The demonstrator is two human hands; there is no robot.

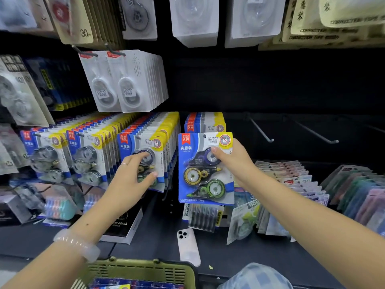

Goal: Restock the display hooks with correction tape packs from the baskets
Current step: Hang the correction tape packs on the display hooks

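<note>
My right hand [231, 161] pinches the right edge of a blue and yellow correction tape pack [200, 170], upright in front of a short row of the same packs [205, 123] on a hook. My left hand [135, 172] grips the front pack of the full row [145, 142] just to the left, fingers curled over its blister. Two more full rows [83, 147] of these packs hang further left. A green basket [141, 272] with blue packs inside sits at the bottom edge.
Two bare metal hooks [262, 130] [318, 134] stick out to the right of the short row. A white phone [188, 247] and a black book [123, 226] lie on the dark shelf. Card packs [291, 180] stand in rows at the right.
</note>
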